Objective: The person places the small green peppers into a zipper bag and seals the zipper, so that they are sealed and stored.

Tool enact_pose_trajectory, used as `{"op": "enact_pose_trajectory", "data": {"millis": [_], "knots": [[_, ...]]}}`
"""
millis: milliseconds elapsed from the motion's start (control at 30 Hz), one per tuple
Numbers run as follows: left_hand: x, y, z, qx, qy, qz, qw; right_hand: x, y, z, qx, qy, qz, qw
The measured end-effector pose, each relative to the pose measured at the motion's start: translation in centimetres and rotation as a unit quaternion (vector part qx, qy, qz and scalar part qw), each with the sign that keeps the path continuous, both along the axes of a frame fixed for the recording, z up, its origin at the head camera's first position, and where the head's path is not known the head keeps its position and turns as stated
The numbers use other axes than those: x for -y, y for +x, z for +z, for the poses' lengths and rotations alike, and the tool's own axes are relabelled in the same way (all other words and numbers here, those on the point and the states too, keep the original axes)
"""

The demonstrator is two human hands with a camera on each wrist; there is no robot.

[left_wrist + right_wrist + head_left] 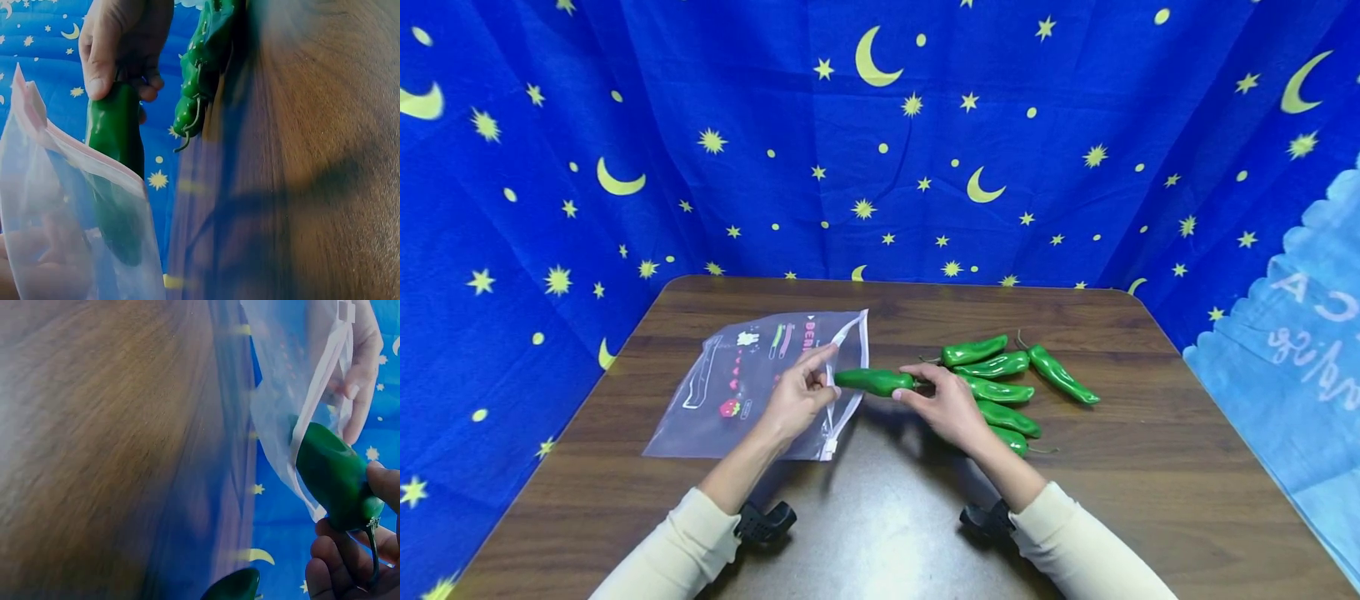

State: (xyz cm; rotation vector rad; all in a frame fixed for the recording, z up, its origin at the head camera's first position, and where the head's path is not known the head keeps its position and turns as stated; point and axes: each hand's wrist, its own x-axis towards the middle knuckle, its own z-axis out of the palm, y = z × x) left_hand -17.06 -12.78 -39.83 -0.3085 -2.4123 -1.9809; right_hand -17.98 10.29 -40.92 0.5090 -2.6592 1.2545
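Observation:
A clear plastic zip bag (718,417) with pink prints and a white slider lies on the left of the table, its mouth parted toward the right. My left hand (795,398) pinches the bag at its mouth, with the index finger stretched along the edge. My right hand (946,406) holds a green pepper (876,382) by its stem end, between thumb and fingers. The tip of this pepper (331,475) is inside the bag's opening, and its lower part shows through the plastic in the left wrist view.
Several more green peppers (996,365) lie in a loose column beside and partly behind my right hand. One pepper (1060,373) lies apart, farther right. The brown wooden table (1150,467) is bordered by a blue star-and-moon curtain (760,200).

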Motion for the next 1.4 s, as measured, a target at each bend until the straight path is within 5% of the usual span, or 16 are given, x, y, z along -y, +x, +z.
{"op": "enact_pose_trajectory", "data": {"millis": [900,1400], "knots": [[0.6,-0.5,0.5,0.001,0.032,0.023,0.9992,4.0,-2.3,0.2,-0.037,0.061,0.003,0.9975],[0.9,-0.9,0.8,-0.004,0.045,0.015,0.9988,5.9,-3.7,0.8,-0.097,0.121,0.006,0.9879]]}}
